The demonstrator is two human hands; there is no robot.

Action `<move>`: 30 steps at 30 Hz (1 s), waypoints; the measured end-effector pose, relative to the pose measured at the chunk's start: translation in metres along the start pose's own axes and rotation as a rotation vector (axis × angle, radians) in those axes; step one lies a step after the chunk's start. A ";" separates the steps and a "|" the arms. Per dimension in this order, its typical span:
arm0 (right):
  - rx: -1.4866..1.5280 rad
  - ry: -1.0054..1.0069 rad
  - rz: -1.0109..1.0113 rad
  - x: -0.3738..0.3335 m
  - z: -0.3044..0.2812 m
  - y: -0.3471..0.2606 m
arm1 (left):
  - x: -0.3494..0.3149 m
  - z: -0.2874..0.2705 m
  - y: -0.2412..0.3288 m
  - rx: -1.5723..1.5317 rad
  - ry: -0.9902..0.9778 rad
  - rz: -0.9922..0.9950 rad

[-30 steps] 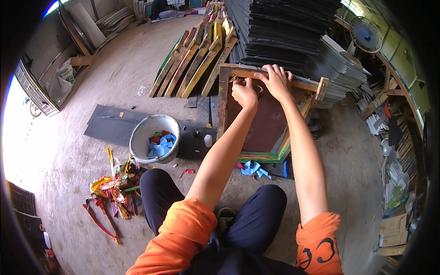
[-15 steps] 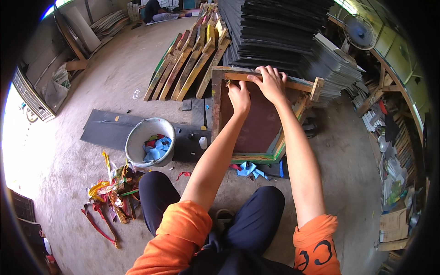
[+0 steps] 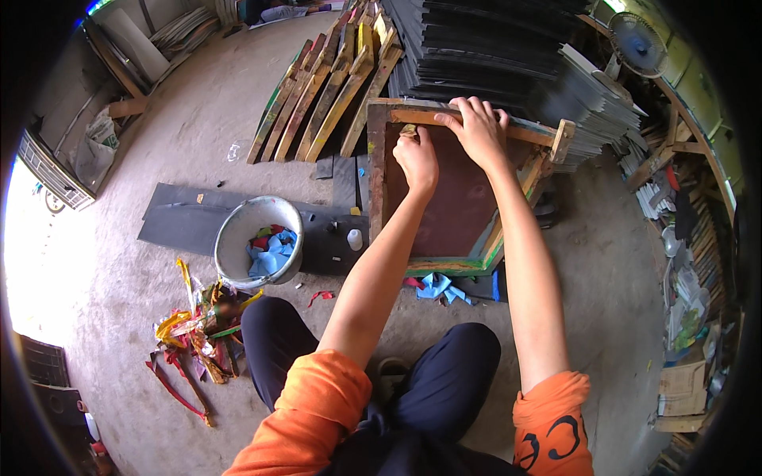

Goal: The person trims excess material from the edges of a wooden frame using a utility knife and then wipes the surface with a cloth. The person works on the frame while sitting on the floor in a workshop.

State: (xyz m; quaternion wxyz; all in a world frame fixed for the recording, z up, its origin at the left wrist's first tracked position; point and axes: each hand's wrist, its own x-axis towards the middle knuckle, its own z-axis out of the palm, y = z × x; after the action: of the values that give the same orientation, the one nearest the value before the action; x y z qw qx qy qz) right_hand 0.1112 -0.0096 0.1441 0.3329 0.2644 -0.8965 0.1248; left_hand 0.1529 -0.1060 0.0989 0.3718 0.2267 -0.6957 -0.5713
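A wooden screen-printing frame [image 3: 378, 166] with dark reddish mesh [image 3: 436, 202] stands tilted in front of my knees. My left hand [image 3: 417, 163] is closed in a fist over the mesh, near the frame's far left corner. A crumpled yellow-brown strip [image 3: 409, 131], which looks like old tape, sticks out of its fingers. On the far bar, my right hand [image 3: 480, 131] curls its fingers over the outer edge, with the thumb on the near side.
A bucket [image 3: 225, 238] holding blue and red scraps stands on a black sheet [image 3: 175, 218], with a white bottle [image 3: 355, 239] nearby. Peeled strips [image 3: 198, 325] lie heaped by my left knee. Wooden frames [image 3: 317, 103] and black sheets [image 3: 476, 55] are stacked beyond.
My left fist has drawn slightly nearer, away from the far bar, and more of the yellow-brown strip shows above it. My right hand keeps its place on the frame.
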 end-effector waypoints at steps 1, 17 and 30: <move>-0.010 -0.009 0.007 -0.001 0.000 0.000 | 0.000 -0.001 -0.003 0.012 0.005 0.056; -0.015 0.028 -0.016 0.003 0.005 -0.002 | -0.003 -0.014 -0.027 -0.024 -0.079 0.279; 0.011 0.037 -0.014 -0.001 0.001 0.000 | -0.011 0.005 -0.001 -0.415 0.025 -0.062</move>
State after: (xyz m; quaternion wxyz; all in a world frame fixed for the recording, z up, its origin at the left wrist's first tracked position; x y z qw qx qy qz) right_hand 0.1112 -0.0100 0.1428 0.3488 0.2702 -0.8875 0.1325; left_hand 0.1557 -0.0948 0.0952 0.4015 0.1736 -0.5513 -0.7104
